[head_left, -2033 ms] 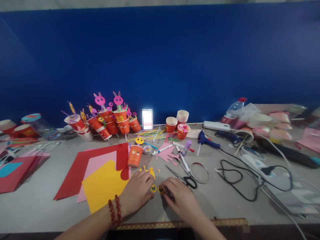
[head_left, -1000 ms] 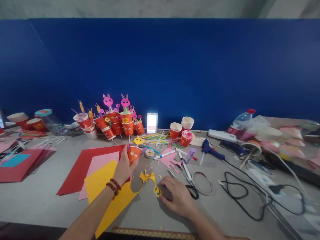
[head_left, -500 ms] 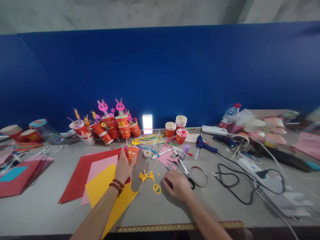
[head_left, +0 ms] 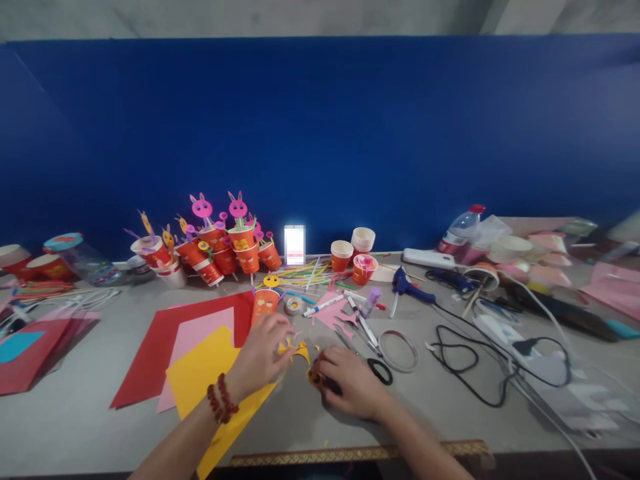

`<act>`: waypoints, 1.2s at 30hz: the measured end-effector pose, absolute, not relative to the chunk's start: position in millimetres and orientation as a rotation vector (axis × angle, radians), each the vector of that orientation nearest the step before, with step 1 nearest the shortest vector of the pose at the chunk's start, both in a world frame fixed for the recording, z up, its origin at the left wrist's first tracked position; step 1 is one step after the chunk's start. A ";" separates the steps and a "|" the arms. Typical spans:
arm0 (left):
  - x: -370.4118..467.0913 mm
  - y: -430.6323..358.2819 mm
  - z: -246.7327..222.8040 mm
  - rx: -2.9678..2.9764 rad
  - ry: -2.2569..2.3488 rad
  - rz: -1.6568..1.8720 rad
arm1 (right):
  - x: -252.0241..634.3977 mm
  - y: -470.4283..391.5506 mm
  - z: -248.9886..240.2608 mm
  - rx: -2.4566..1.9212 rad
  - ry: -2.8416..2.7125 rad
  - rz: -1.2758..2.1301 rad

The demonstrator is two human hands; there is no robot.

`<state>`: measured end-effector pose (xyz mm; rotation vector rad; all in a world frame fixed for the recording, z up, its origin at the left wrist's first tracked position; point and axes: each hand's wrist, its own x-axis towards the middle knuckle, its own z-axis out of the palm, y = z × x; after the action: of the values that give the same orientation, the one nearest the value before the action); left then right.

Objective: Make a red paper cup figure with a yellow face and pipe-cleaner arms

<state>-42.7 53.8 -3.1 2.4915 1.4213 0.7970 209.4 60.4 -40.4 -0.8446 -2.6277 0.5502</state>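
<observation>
My right hand (head_left: 353, 381) rests low over the table with its fingers closed on the edge of a small yellow paper cutout (head_left: 313, 377). Beside its knuckles lie scissors with black handles (head_left: 381, 372). My left hand (head_left: 264, 348), a red bead bracelet at its wrist, hovers above yellow paper scraps (head_left: 301, 351) with curved fingers apart, holding nothing I can see. Just behind it stands an orange paper cup (head_left: 265, 303) topped by a yellow paper face (head_left: 271, 281); the fingers hide the cup's lower part. A yellow sheet (head_left: 200, 367) lies under the left wrist.
Decorated cups (head_left: 243, 257) crowd the back left. Red paper (head_left: 150, 357) lies at left. Tape (head_left: 294, 306), markers (head_left: 324, 307), a glue stick (head_left: 371, 302) and a pink scrap (head_left: 329, 316) fill the middle. A blue glue gun (head_left: 413, 291), a tape ring (head_left: 399, 351) and cables spread right.
My left hand has let go of the orange cup and come toward me, over the yellow scraps. My right hand has shifted left and down onto the yellow cutout, uncovering more of the scissors.
</observation>
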 end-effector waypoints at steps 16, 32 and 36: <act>-6.2 40.2 -34.6 2.577 1.233 0.293 | 212.9 60.5 -39.6 -0.907 -2.660 0.514; 3.7 43.1 -27.2 2.649 1.268 0.260 | 219.5 65.8 -40.7 -1.127 -2.653 0.361; 12.1 49.0 -31.0 2.683 1.283 0.260 | 222.7 65.9 -39.4 -1.101 -2.652 0.393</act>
<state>12.1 49.0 -31.0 2.6833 1.2833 0.2596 222.7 65.9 -39.4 -1.1014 -2.6523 0.3934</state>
